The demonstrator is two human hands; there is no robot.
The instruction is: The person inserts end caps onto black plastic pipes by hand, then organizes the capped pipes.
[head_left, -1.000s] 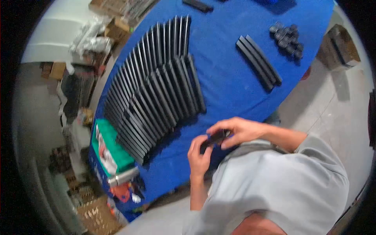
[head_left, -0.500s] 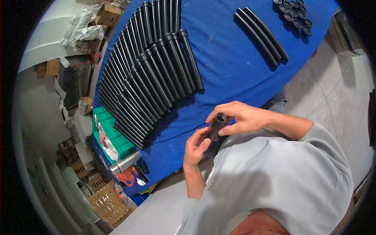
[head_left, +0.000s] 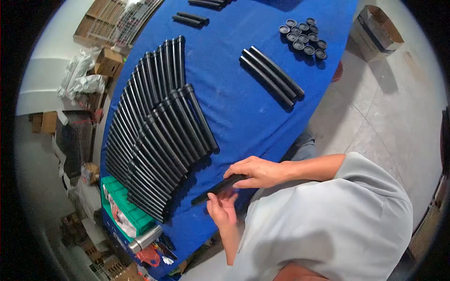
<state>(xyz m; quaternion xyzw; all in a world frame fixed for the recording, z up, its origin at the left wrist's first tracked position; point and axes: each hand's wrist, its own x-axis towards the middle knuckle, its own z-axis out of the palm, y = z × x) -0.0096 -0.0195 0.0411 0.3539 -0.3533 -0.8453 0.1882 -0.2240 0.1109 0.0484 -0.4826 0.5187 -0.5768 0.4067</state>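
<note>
A black tube (head_left: pixel 220 188) lies sideways between my two hands, its one end pointing toward the lower left. My right hand (head_left: pixel 258 171) wraps around the upper part of it. Lower down, my left hand (head_left: pixel 222 211) holds the tube between thumb and fingers from the near side. The far end of the tube is covered by my right hand. Just beyond my hands, many similar black tubes with collared ends (head_left: pixel 173 126) lie in two overlapping rows on the blue cloth (head_left: pixel 222 61).
Three plain black tubes (head_left: pixel 272 77) and a cluster of round black caps (head_left: pixel 302 36) lie toward the right. Shorter black pieces (head_left: pixel 190 19) sit at the far end. A green crate (head_left: pixel 124 206) and a metal cylinder (head_left: pixel 145 239) stand at the left edge.
The tube has turned from its open end facing me to lying sideways, pointing lower left. Both hands have shifted with it. The view has swung, so the table appears lower and further left.
</note>
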